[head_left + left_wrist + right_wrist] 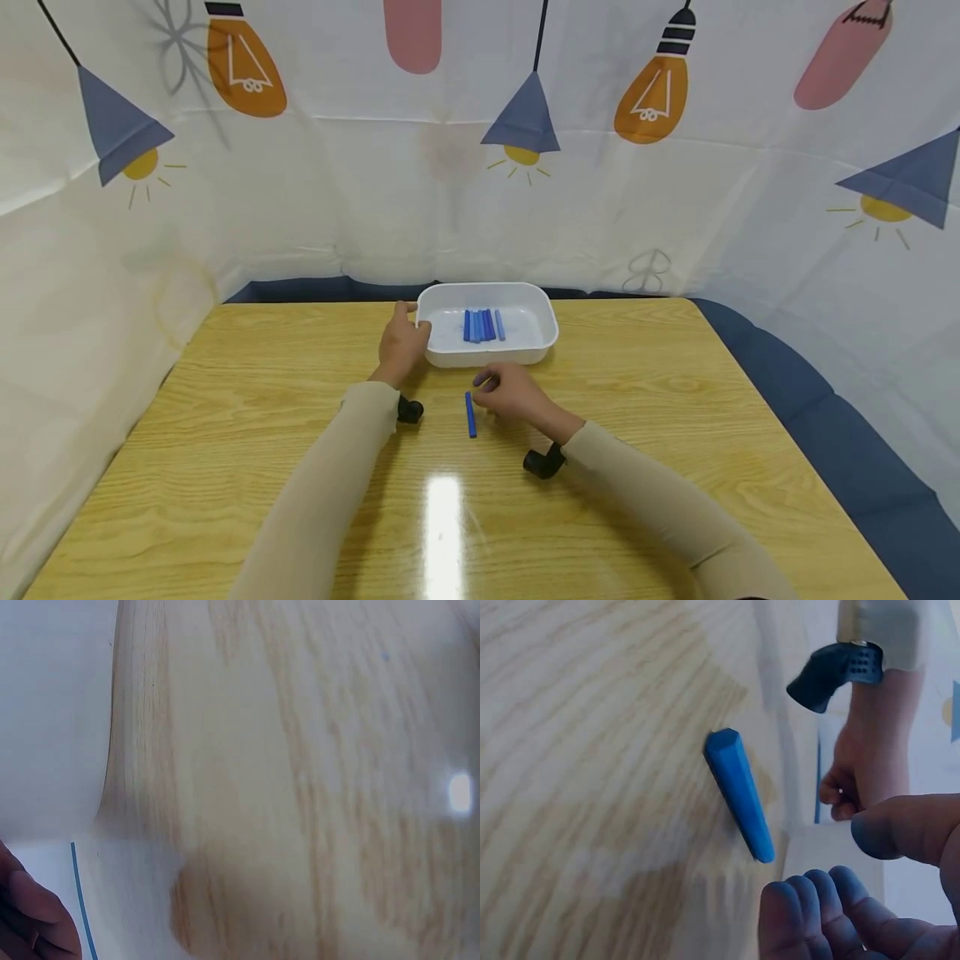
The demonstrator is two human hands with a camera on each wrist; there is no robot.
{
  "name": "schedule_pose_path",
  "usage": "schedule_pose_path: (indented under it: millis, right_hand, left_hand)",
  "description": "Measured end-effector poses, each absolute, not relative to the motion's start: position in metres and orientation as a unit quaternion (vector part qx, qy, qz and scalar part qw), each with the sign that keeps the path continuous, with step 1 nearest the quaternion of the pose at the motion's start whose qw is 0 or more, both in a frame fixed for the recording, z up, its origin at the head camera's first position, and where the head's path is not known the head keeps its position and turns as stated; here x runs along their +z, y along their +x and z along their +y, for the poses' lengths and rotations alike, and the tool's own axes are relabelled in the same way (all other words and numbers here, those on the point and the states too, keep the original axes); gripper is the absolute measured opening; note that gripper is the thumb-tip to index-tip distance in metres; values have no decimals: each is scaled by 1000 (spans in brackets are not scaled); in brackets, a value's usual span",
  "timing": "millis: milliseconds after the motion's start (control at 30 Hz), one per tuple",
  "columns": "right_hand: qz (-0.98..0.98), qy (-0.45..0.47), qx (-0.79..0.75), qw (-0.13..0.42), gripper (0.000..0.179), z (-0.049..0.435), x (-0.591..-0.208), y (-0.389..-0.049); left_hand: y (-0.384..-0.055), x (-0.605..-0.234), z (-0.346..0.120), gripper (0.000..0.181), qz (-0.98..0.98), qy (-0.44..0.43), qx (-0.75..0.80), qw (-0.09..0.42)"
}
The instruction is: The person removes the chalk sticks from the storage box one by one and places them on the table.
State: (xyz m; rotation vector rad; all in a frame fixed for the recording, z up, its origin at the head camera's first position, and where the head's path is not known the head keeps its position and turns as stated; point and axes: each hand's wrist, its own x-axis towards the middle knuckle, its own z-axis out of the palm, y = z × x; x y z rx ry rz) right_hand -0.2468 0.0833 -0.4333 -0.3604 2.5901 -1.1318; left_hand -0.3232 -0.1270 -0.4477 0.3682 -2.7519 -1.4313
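A dark blue stick, like a piece of chalk or pastel, lies on the table in front of a white plastic tray. The right wrist view shows the same stick with a flat, many-sided end. Just beside its far end is my right hand, thumb and fingers apart and holding nothing. Bluish marks show on its fingertips. My left hand grips the tray's left edge. Inside the tray, several light and dark blue sticks lie side by side.
The wooden table reaches to a white cloth backdrop printed with lamps and bulbs. Dark blue fabric borders the table at the right and back. A bright reflection lies on the near tabletop.
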Motion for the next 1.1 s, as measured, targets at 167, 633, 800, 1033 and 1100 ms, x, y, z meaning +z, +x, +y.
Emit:
schedule_pose_path:
  millis: [167,633,800,1033,1100]
  right_hand:
    - [886,-122,-428,130,29,85,-426,-249]
    - [851,-107,-502,112,31,97,-402,-264]
    - [848,-92,-508,120,36,101,-394,-270]
    - [848,-89,-510,115,36,106,-387,-282]
    - [846,-91,-513,113,36,107,-385,-286]
  left_hand:
    - [-322,-447,-127,51,-881,114,-458,12]
    - [-322,-445,-126,51,-884,121,-452,-4]
    - [-323,-445,-127,52,-881,127,-455,-16]
    - [-324,-444,-127,53,-882,128,-452,-19]
    - [-325,-444,-127,53,-883,129,-451,-18]
